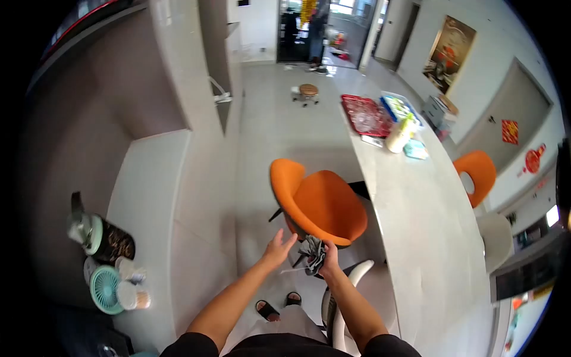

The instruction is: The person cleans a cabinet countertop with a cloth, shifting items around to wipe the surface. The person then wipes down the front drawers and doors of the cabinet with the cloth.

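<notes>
My right hand (330,260) is closed around a bunched-up dark grey cloth (312,254), with lighter patches in its folds. A thin pale strand hangs off its lower left side. My left hand (278,250) is just left of the cloth, apart from it, with thumb and fingers spread and nothing in it. Right beyond both hands stands an orange chair (327,205). Beside my right forearm is a white chair (372,291).
Along the right runs a long pale table (428,220) bearing a red tray (366,116), a pump bottle (401,135) and a blue-rimmed box. On the left ledge (146,178) stand a black thermos jug (110,238) and a mint-green fan (107,290). A low wheeled stool (308,90) is farther off.
</notes>
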Tool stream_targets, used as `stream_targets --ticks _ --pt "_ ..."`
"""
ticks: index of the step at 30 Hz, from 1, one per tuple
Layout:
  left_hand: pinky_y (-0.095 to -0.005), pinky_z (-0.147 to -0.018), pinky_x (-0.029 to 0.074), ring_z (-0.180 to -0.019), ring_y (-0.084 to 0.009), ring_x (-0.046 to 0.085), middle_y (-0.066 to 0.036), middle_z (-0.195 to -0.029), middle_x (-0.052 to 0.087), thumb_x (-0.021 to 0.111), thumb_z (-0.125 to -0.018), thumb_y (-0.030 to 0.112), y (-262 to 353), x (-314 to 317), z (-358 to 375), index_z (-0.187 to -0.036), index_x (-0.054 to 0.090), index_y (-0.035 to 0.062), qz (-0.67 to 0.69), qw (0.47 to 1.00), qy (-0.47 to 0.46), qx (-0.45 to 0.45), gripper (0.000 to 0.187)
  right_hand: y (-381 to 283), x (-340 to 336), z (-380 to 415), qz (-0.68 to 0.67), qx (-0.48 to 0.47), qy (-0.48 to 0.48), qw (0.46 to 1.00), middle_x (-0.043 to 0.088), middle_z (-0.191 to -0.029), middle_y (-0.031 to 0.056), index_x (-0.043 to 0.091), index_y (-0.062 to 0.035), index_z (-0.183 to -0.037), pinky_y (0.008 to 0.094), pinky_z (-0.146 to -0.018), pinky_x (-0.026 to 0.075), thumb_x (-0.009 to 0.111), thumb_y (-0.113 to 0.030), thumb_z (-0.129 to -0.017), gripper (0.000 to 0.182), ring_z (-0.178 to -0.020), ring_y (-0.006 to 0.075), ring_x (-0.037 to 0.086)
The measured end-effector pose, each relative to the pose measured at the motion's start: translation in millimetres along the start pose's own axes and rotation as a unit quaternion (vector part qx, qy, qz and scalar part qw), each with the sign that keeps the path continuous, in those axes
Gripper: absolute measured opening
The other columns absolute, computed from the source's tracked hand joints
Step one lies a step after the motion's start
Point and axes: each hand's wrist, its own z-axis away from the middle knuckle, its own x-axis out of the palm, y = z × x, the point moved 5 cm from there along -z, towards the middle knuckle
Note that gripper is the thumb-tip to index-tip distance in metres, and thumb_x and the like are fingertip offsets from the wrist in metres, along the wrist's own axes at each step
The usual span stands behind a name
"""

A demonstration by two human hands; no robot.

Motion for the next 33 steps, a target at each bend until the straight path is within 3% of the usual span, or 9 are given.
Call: stream_targets --ticks 2,6,7,9,14,16,18,23,33 --pt "-0.0400 -0.110 0.037 -0.135 -0.0353 0.047 -0.029 -0.145 0.047 0.066 -0.083 0.069 1.1 16.9 -27.0 -0.146 0.036 -0.0107 0.070 0.997 -0.016 -0.033 0.106 -14.8 -24.2 1.6 -0.043 0.047 0.039 0.997 0.071 -0.084 0.0052 0.069 -0.0106 -0.100 0.0367 -0.053 0.050 0.048 -0.059 -0.093 0.054 -0.069 0.0231 0.065" --pt "-0.0474 -0.103 0.043 -0.138 -0.0370 0.040 -0.024 -0.150 0.041 0.072 -0.080 0.065 26.3 17.5 -54.3 -0.153 0.025 -0.0013 0.122 0.991 0.022 -0.046 0.110 -18.4 -41.3 -26.7 -0.023 0.110 0.025 0.993 0.072 -0.088 0.0037 0.070 -0.0128 -0.104 0.0371 -0.056 0.051 0.057 -0.078 -0.083 0.069 -0.070 0.0236 0.066" --pt "-0.0528 -0.098 0.045 -0.137 -0.0380 0.041 -0.021 -0.150 0.041 0.075 -0.079 0.062 29.8 16.8 -55.8 -0.155 0.023 0.0030 0.162 0.978 0.049 -0.118 0.110 -17.7 -40.6 -33.3 -0.022 0.110 0.043 0.993 0.072 -0.088 0.0034 0.070 -0.0134 -0.104 0.0372 -0.056 0.051 0.057 -0.077 -0.084 0.068 -0.070 0.0234 0.067" --pt "-0.0547 -0.091 0.048 -0.134 -0.0365 0.044 -0.016 -0.147 0.045 0.079 -0.078 0.058 34.2 15.5 -71.7 -0.151 0.030 0.0060 0.175 0.975 0.047 -0.128 0.102 -15.5 -45.5 -50.6 -0.018 0.111 0.078 0.991 0.073 -0.089 0.0030 0.070 -0.0146 -0.103 0.0374 -0.056 0.050 0.058 -0.076 -0.084 0.065 -0.069 0.0229 0.067" --pt "-0.0503 -0.085 0.050 -0.115 -0.0298 0.057 -0.011 -0.129 0.057 0.080 -0.080 0.039 10.8 23.3 -111.3 -0.135 0.044 0.0090 0.237 0.959 -0.068 -0.136 0.073 -0.6 -70.9 -94.8 -0.098 0.126 0.037 0.986 0.074 -0.097 0.0069 0.069 -0.0109 -0.109 0.0430 -0.069 0.057 0.055 -0.033 -0.095 0.030 -0.081 0.0268 0.070" --pt "-0.0480 -0.082 0.051 -0.104 -0.0275 0.062 -0.009 -0.119 0.062 0.075 -0.080 0.024 2.5 25.3 -117.0 -0.131 0.048 0.0095 0.253 0.956 -0.049 -0.136 0.060 10.1 -81.1 -111.4 -0.156 0.101 0.075 0.980 0.074 -0.101 0.0092 0.067 -0.0070 -0.113 0.0441 -0.075 0.058 0.054 -0.032 -0.096 0.032 -0.086 0.0281 0.070" --pt "-0.0470 -0.081 0.052 -0.104 -0.0266 0.062 -0.009 -0.119 0.062 0.074 -0.081 0.022 7.2 29.1 -115.4 -0.130 0.048 0.0096 0.258 0.955 -0.082 -0.125 0.057 7.0 -80.5 -103.6 -0.165 0.064 0.110 0.978 0.072 -0.109 0.0128 0.063 -0.0032 -0.118 0.0464 -0.086 0.057 0.054 -0.027 -0.098 0.032 -0.095 0.0304 0.069" --pt "-0.0453 -0.084 0.052 -0.106 -0.0276 0.062 -0.012 -0.116 0.064 0.071 -0.084 0.021 12.5 46.9 -104.7 -0.120 0.058 0.0032 0.262 0.953 -0.086 -0.125 0.042 7.0 -101.6 -93.1 -0.226 0.031 0.155 0.961 0.071 -0.113 0.0139 0.062 -0.0011 -0.119 0.0481 -0.090 0.055 0.053 -0.024 -0.099 0.032 -0.098 0.0314 0.069" --pt "-0.0439 -0.080 0.052 -0.104 -0.0252 0.061 -0.009 -0.117 0.063 0.074 -0.081 0.022 52.6 115.9 -153.9 -0.126 0.051 0.0077 0.197 0.958 -0.180 -0.102 0.053 -36.6 -134.6 -87.9 -0.276 -0.026 0.208 0.938 0.069 -0.116 0.0141 0.060 -0.0024 -0.123 0.0484 -0.090 0.056 0.055 -0.025 -0.100 0.033 -0.101 0.0317 0.068"
